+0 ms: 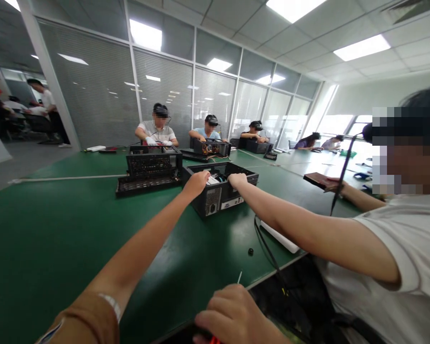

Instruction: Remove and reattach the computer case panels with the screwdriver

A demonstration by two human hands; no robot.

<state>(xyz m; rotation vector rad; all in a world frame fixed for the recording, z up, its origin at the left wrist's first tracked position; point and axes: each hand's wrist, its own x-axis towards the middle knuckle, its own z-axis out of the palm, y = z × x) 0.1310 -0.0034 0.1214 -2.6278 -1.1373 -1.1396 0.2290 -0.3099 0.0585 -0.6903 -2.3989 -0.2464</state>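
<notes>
Right hand (233, 311) closed round screwdriver (240, 278); left hand (198, 184) curled at left edge of case (218, 195), grip can't be told. Case likely stiff, heavy; best held by edges.

Scene bright. Ceiling panels (361, 48) clip to white; far-right windows (344, 125) overexposed, glare whitening the far end of the worktop (75, 220). Glass partition (165, 91) mirrors ceiling panels. Soft dark patch below computer case (215, 192). Wide-angle stretch toward edges; distant detail soft.
</notes>
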